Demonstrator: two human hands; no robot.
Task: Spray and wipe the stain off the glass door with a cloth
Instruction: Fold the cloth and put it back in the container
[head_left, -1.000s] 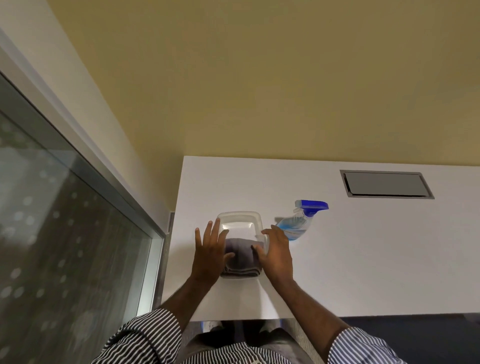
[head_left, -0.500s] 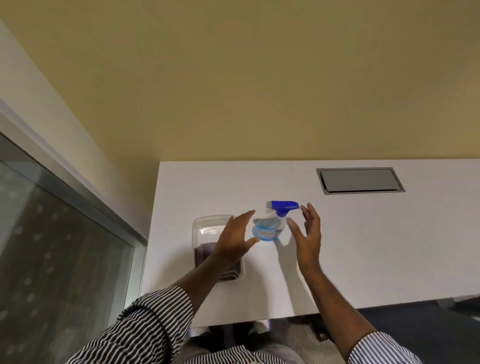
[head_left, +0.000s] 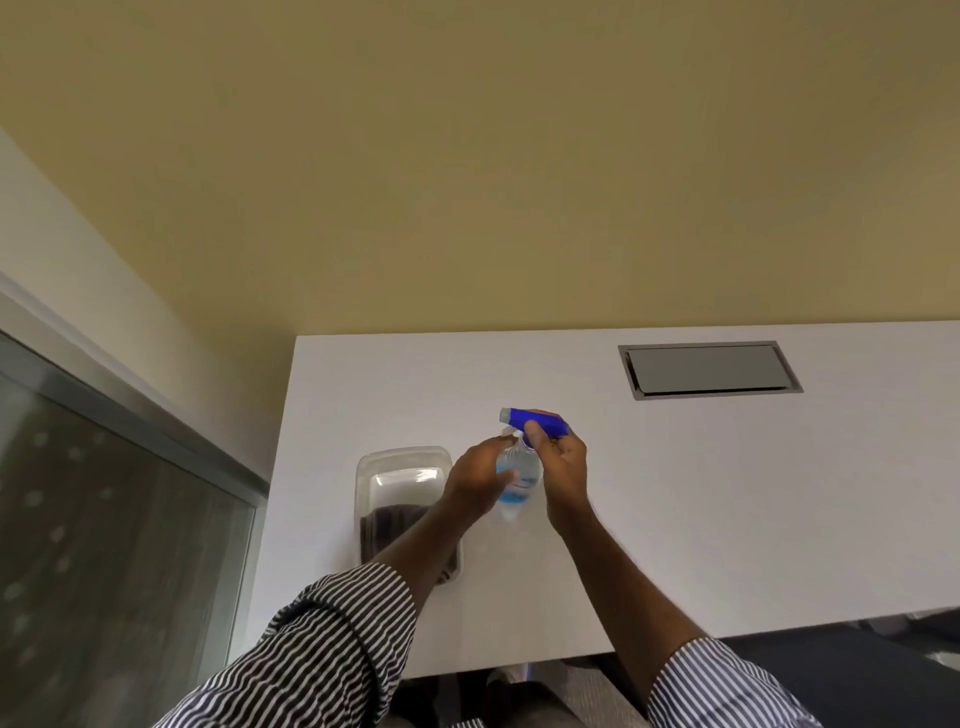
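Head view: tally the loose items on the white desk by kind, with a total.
Spray bottle, both hands on it: 1
Clear plastic container: 1
Dark folded cloth inside the container: 1
Total: 3

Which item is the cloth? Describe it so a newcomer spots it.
On the white table, left of both hands and near the glass door, sits a clear plastic tub. The dark folded cloth lies inside it, the only dark, soft thing on the table.
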